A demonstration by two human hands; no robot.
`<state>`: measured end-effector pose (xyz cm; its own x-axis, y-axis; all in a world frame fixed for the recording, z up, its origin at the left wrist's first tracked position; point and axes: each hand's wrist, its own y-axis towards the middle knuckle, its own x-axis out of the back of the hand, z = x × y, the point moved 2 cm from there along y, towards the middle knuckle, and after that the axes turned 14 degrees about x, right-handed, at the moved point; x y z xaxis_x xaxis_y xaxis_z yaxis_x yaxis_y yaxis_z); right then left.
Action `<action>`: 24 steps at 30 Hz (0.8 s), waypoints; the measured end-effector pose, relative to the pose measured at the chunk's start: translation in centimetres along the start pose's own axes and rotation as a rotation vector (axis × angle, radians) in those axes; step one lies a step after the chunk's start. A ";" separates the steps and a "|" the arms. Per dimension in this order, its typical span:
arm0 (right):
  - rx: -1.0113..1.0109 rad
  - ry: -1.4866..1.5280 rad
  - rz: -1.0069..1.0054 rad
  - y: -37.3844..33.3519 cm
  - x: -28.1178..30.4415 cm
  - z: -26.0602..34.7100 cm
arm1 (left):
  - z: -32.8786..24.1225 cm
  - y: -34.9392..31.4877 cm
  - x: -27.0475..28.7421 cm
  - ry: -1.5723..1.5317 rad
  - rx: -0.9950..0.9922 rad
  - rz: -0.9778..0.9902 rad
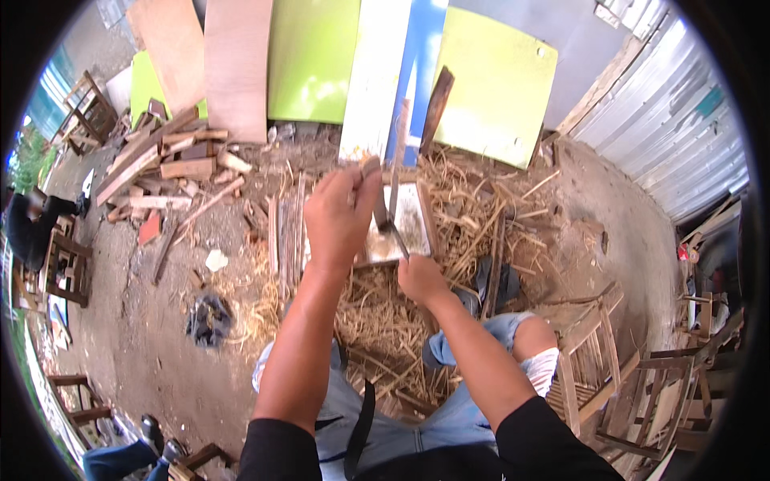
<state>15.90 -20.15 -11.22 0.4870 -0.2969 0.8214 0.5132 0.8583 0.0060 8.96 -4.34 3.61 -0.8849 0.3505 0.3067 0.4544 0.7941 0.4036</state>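
Observation:
My left hand (341,210) is closed around a brownish strip-like piece (370,167), whose end shows above the fingers; its exact kind is unclear. Lower and to the right, my right hand (422,279) grips a thin dark-handled tool (399,240). The tool's dark end meets the lower part of the piece by my left hand, and its head is too blurred to name. Both hands are over a white board with a wooden frame (411,232). A narrow wooden strip (400,136) rises behind the hands.
Wood shavings (473,212) surround the framed board and lie between my legs. A wood offcut pile (188,164) is at far left, a black plastic bag (208,321) nearer. Coloured panels (313,64) lean behind. Wooden chair frames (593,353) stand right; other people sit left.

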 end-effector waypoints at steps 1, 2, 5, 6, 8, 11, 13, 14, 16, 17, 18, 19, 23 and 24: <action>-0.044 0.055 0.064 0.7 0.8 -0.4 | -0.1 0.0 -0.1 -0.007 -0.011 0.000; -0.154 0.208 0.117 0.9 1.5 -0.5 | -0.1 -0.4 0.0 0.003 0.022 0.003; -0.423 0.603 0.224 1.3 3.2 0.0 | -0.5 -0.7 -0.4 0.005 -0.066 -0.028; -0.277 0.321 0.223 1.5 3.5 0.6 | -0.4 -0.7 -0.4 0.024 -0.059 -0.010; -0.056 -0.169 0.165 1.5 3.3 1.8 | -0.2 -0.7 -0.2 0.014 -0.053 -0.017; -0.297 0.311 0.086 0.6 2.4 1.5 | 0.1 -0.5 0.1 0.032 -0.046 -0.005; -0.400 0.548 0.087 0.1 1.9 1.0 | 0.0 -0.4 -0.4 -0.001 -0.111 -0.005; -0.275 0.403 0.108 0.2 2.1 1.0 | -0.1 -0.3 -0.6 -0.004 -0.107 -0.005; -0.065 0.086 0.062 0.8 3.0 1.3 | -0.2 0.0 -1.0 -0.015 -0.111 -0.003; -0.078 -0.041 0.060 0.7 3.3 2.0 | -0.2 0.1 -1.0 -0.023 -0.119 -0.027; -0.007 -0.042 -0.074 0.9 3.9 3.0 | -0.2 0.2 -0.8 -0.023 -0.093 -0.044; 0.008 -0.041 -0.147 1.2 4.8 3.9 | -0.1 0.3 -0.6 -0.010 -0.065 -0.043; 0.166 0.235 -0.424 1.6 9.0 7.0 | 0.3 0.2 -0.2 0.032 -0.048 -0.046; 0.130 0.260 -0.439 1.3 9.3 7.3 | 0.3 0.2 -0.2 0.025 -0.054 -0.041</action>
<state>16.00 -18.74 0.61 0.4135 -0.7200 0.5573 0.6244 0.6697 0.4020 9.18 -4.08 3.35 -0.9005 0.3051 0.3099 0.4231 0.7793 0.4622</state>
